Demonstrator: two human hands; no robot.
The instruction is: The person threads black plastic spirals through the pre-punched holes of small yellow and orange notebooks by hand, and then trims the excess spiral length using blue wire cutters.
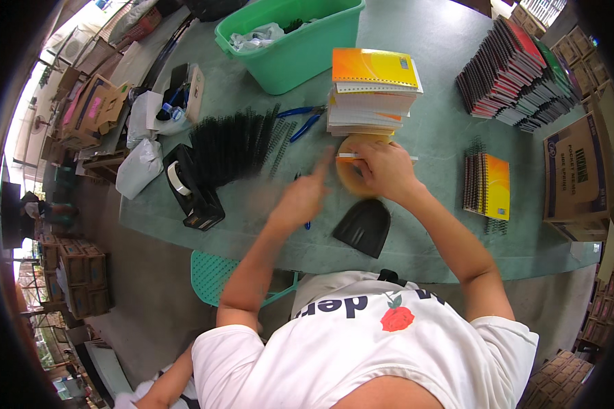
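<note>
My right hand [387,167] grips a small notepad [348,157] held edge-up, with a white page edge and a bit of orange showing. Beneath it lies a round amber disc [351,183], partly covered by the hand. My left hand [299,199] is smeared by motion to the left of the notepad; one finger seems to point toward it. Just beyond my right hand rises a stack of unbound notepads [374,88] with orange-yellow covers. Black spiral coils [228,146] lie in a heap left of my hands, near blue-handled pliers [307,126].
A black tape dispenser [189,191] stands left, a black scoop-shaped piece [365,228] near the front edge. Coil-bound notepads [488,184], stacked spiral notebooks [512,75] and a cardboard box [576,177] are right. A green tub [297,58] stands behind. Another person's arm [167,385] shows lower left.
</note>
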